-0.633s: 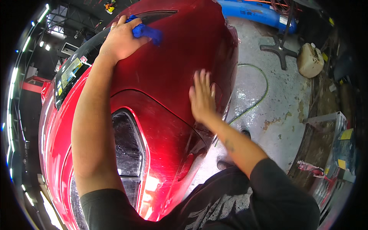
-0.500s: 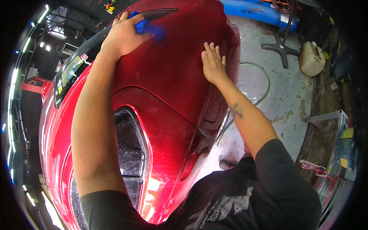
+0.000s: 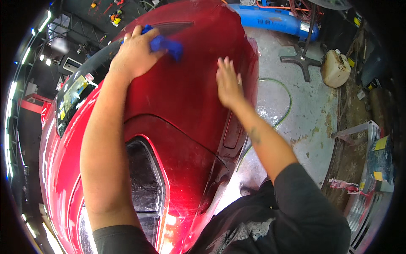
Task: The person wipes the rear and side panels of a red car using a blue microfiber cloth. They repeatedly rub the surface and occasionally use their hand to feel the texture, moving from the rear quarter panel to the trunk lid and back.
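Observation:
My left hand [image 3: 137,54] holds a crumpled blue cloth [image 3: 167,45] against the dark red panel of a car [image 3: 182,89]. Cloth sticks out past the thumb side, and part of it lies hidden under the palm. On the same panel, nearer its right edge, my right hand [image 3: 229,84] has its fingers stretched out and nothing in it; motion blurs it slightly. Whether its whole palm touches the paint, I cannot tell. Below my left hand, a curved seam crosses the bodywork, and a dark side window [image 3: 144,173] shows beside my left forearm.
Right of the car, a thin green hose [image 3: 290,101] curves over the grey floor [image 3: 308,122]. Beyond lie a blue tank [image 3: 270,20], a black stand base [image 3: 301,62] and a stained white jug [image 3: 336,68]. A metal step ladder [image 3: 359,131] stands at the right.
The whole view has shifted slightly. My right hand has turned a little and moved left on the panel. More of the blue cloth shows beside my left hand, which stays near the same spot.

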`<state>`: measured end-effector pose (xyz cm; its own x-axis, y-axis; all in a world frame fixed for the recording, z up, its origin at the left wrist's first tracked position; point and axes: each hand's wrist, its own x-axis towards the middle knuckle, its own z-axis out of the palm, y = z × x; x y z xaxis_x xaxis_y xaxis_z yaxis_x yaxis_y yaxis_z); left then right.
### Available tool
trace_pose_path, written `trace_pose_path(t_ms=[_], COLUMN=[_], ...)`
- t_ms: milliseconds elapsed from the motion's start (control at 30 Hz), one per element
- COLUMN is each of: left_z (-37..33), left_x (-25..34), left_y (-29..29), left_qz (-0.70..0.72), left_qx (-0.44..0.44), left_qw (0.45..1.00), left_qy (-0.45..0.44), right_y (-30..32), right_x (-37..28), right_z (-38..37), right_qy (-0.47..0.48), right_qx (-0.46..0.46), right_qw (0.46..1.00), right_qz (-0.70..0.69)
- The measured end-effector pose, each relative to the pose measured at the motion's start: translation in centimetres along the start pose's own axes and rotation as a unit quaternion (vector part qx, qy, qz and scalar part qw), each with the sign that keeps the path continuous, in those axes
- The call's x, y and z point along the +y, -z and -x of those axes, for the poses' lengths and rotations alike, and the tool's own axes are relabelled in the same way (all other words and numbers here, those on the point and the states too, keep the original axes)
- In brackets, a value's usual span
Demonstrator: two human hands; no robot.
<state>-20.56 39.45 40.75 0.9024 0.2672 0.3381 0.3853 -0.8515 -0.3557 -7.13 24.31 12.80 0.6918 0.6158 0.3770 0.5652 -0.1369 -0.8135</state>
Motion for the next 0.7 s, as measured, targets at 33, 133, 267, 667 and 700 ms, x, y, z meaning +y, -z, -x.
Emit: trace_pose_path(t_ms=[33, 133, 267, 667, 700], left_z=[0.1, 1.1, 0.7, -6.0, -7.3], left_x=[-0.3, 0.4, 0.8, 1.0, 1.6], left_y=[0.0, 0.3, 0.9, -2.4, -2.9], left_qz=[-0.008, 0.030, 0.043, 0.067, 0.050], left_qx=[0.001, -0.026, -0.037, -0.054, -0.063], left_qw=[1.000, 0.999, 0.998, 0.996, 0.997], left_qy=[-0.014, -0.004, 0.028, -0.008, -0.015], right_y=[0.8, 0.0, 0.4, 0.6, 0.7], right_x=[0.4, -1.1, -5.6, 5.8, 7.0], right_z=[-2.4, 2.2, 19.8, -13.2, -15.7], right_qy=[-0.020, -0.008, 0.050, -0.054, -0.060], right_qx=[-0.010, -0.040, -0.158, -0.060, -0.062], right_qw=[0.999, 0.999, 0.986, 0.997, 0.996], right_qz=[-0.023, -0.031, -0.001, 0.004, 0.005])
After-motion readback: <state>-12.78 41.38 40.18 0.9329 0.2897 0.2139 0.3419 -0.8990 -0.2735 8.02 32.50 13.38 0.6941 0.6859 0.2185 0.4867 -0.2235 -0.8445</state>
